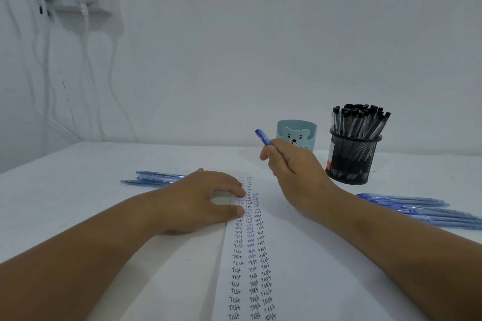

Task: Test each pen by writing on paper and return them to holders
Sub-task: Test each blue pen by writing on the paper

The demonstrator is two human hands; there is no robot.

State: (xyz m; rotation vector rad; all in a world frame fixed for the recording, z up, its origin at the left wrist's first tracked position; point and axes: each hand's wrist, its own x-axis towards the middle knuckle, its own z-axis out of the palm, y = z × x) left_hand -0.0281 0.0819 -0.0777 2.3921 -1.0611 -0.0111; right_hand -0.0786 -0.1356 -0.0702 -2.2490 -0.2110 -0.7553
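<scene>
I'm gripping a slim blue plastic pen in my right hand, lifted above the paper, its long axis slanting up-left toward the wall. My left hand is lying relaxed, fingertips pressing that smooth white sheet beside the black wire-mesh holder.

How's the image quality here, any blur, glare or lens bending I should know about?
Head view: soft, even bluish light, no glare; faint shadows under the left hand and mesh holder. Wide-angle bending stretches the forearms at the edges. Far writing on the paper is too small to read.
</scene>
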